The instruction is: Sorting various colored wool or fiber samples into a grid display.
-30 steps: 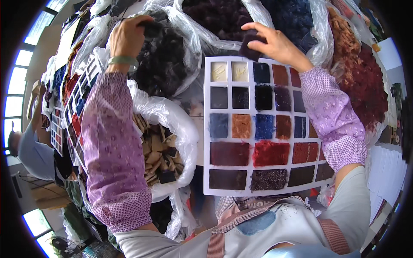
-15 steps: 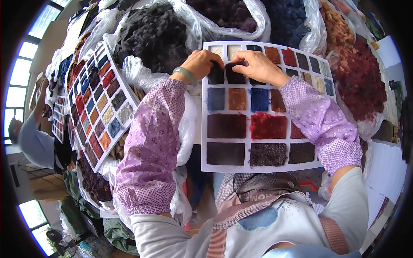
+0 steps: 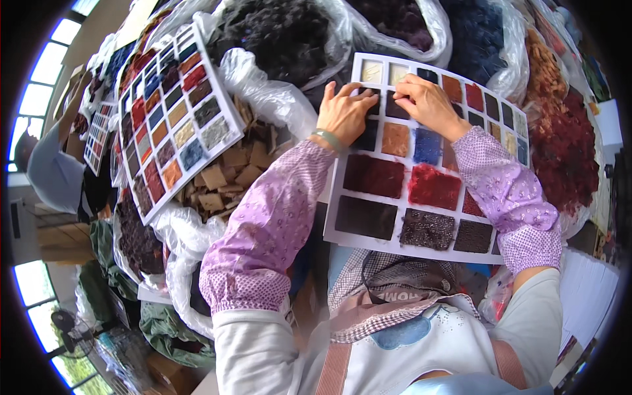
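Note:
A white swatch board (image 3: 363, 239) with rows of square windows, filled with coloured fluffy fibre, lies tilted in front of me. My left hand (image 3: 343, 113) rests at its upper left edge, fingers bent and slightly apart, their tips on a dark fibre patch (image 3: 366, 137). Beside it, my right hand (image 3: 431, 104) has thumb and fingertips pinched together at the neighbouring dark fibre patch (image 3: 396, 109). Cream patches (image 3: 372, 71) sit in the row above. Lower down are a bright red patch (image 3: 434, 186) and a dark maroon one (image 3: 374, 176). My fingers partly cover the dark patches.
A second swatch board (image 3: 230, 135) leans at the left, above a heap of brown pieces (image 3: 227, 178). Clear plastic bags of black fibre (image 3: 280, 39), blue fibre (image 3: 477, 49) and dark red fibre (image 3: 563, 145) surround the board. Another person (image 3: 56, 174) is at the far left.
The board now appears further right and slightly turned, with both hands moved along with it. My left hand's fingers have spread a little; the right still pinches at a dark patch.

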Demonstrator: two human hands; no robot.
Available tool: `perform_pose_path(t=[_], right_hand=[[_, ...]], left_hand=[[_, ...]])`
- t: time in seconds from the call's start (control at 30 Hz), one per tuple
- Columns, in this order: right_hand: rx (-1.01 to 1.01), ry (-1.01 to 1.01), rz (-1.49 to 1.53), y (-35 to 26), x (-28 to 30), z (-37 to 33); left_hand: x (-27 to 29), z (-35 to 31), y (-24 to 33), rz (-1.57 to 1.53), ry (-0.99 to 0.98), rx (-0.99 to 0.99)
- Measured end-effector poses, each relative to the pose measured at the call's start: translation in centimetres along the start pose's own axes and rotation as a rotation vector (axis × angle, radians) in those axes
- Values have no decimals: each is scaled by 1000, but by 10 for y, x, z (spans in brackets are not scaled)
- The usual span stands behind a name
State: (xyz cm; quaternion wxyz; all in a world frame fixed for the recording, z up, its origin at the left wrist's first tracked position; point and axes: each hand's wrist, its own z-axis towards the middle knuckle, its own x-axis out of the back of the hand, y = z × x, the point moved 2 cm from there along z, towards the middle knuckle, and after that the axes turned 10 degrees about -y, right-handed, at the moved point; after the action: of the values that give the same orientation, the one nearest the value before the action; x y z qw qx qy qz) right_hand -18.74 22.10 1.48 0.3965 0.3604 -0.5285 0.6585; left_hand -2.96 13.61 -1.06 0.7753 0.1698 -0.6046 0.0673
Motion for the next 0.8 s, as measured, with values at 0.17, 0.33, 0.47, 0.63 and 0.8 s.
perform_pose_path(t=[0.17, 0.33, 0.47, 0.63, 0.8], right_hand=[[-62, -221, -235, -19, 16, 50], [235, -319, 135, -110, -40, 100], [431, -443, 63, -144, -129, 104], [504, -331, -517, -175, -175, 114], [652, -224, -452, -174, -157, 111]], left_hand=[[29, -43, 19, -27, 7, 37], [67, -199, 23, -232, 341, 439], [79, -363, 13, -141, 369, 1156], [23, -446, 29, 113, -94, 1287], [35, -437, 17, -85, -118, 1284]])
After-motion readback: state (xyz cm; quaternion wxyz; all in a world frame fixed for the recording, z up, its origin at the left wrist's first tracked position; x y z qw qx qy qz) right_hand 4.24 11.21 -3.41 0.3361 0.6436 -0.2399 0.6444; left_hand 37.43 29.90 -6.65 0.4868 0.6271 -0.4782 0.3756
